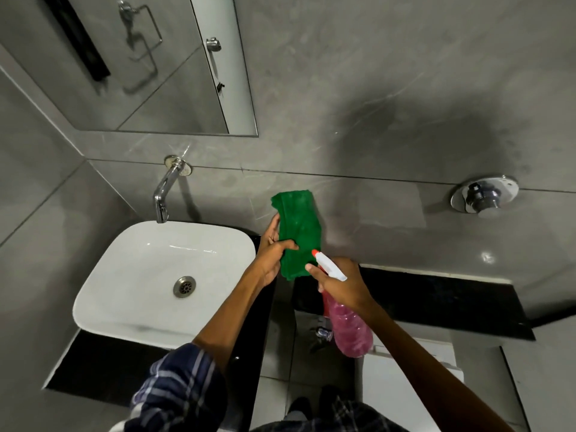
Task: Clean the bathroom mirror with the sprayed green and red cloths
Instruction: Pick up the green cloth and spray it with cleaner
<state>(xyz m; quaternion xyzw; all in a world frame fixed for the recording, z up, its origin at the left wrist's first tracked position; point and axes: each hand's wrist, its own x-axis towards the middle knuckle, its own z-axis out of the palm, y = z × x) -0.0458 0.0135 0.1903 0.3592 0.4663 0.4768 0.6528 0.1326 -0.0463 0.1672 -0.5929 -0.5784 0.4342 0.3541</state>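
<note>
Partly, the right hand (343, 285) hides the spray bottle's (352, 328) neck.

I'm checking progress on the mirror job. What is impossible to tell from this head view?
- Mirror: cut off by the top and left edges.
- Red cloth: nowhere in view.
- Spray bottle trigger: covered by the right hand.
- Green cloth: wetness unreadable; left hand hides part.

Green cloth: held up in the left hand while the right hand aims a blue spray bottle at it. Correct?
Not quite. In the head view the spray bottle is pink with a white-and-red nozzle, not blue. The left hand does hold the green cloth; the right hand aims the bottle.
</note>
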